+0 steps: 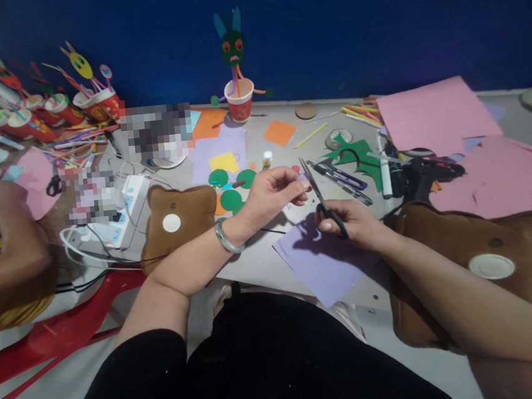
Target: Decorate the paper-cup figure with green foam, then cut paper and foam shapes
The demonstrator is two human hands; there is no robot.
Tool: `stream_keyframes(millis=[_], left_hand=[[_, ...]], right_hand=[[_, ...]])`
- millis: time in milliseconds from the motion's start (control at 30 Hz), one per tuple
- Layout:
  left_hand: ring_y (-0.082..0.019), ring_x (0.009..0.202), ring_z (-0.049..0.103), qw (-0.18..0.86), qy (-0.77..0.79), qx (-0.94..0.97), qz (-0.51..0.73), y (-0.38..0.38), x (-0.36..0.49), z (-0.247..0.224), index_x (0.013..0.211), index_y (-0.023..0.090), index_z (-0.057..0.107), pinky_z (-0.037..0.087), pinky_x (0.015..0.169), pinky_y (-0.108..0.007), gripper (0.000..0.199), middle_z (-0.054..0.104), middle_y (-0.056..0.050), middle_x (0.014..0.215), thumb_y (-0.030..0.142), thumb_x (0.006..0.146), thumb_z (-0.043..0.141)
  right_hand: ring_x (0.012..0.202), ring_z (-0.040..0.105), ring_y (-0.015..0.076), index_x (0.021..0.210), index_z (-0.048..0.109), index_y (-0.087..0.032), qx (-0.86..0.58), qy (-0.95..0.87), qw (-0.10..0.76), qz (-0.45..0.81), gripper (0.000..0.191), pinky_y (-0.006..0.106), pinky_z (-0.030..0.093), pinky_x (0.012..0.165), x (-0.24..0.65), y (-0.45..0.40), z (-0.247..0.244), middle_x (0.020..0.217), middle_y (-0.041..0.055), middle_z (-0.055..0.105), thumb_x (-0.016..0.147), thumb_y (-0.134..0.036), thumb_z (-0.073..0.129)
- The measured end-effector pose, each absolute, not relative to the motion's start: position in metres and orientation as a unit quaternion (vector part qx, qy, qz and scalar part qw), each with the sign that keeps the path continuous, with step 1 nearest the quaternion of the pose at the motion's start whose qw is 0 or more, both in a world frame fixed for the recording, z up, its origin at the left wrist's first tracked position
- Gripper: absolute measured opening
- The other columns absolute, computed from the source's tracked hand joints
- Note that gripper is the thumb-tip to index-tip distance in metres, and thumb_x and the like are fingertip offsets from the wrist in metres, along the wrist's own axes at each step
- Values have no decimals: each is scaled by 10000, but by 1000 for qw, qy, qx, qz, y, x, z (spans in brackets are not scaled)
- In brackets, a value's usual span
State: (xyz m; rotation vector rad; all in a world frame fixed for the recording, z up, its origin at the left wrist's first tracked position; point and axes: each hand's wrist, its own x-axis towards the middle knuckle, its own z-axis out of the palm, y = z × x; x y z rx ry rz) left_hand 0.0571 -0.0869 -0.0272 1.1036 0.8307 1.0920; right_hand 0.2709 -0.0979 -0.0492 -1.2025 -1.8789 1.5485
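My left hand, a bracelet on its wrist, pinches a small piece of purple paper between thumb and fingers. Black-handled scissors are in my right hand, their blades pointing up and away beside that paper. Whether the blades touch it I cannot tell. Below my right hand a larger purple sheet overhangs the table's front edge. Green paper circles and a glue stick lie or stand left of and beyond my left hand.
Box cutters, green paper scraps, a black glue gun and pink sheets lie to the right. A paper-cup puppet stands at the back. Brown cushions flank me; a power strip and another person's arm are left.
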Motion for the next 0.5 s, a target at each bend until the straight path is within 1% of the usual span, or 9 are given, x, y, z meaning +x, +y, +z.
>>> stream_keyframes(millis=[233, 400, 500], left_hand=[[-77, 625, 667, 643, 354, 494, 466, -88, 56, -26, 745, 163, 609, 589, 634, -231, 516, 681, 13, 676, 600, 735, 884], [-77, 635, 665, 650, 346, 492, 464, -89, 56, -26, 744, 151, 632, 588, 635, -230, 493, 664, 13, 672, 569, 736, 894], [-79, 644, 666, 646, 346, 499, 462, -89, 55, -26, 749, 151, 630, 588, 641, -234, 468, 662, 11, 679, 543, 760, 886]], right_hand=[[593, 494, 151, 642, 575, -203, -428, -685, 210, 550, 667, 291, 427, 579, 271, -97, -47, 606, 16, 568, 680, -845, 755], [590, 495, 152, 650, 569, -205, -424, -686, 210, 552, 655, 293, 416, 576, 271, -97, -48, 605, 13, 559, 690, -830, 759], [592, 496, 154, 652, 567, -207, -425, -686, 208, 553, 644, 293, 412, 575, 271, -97, -48, 601, 11, 550, 698, -821, 755]])
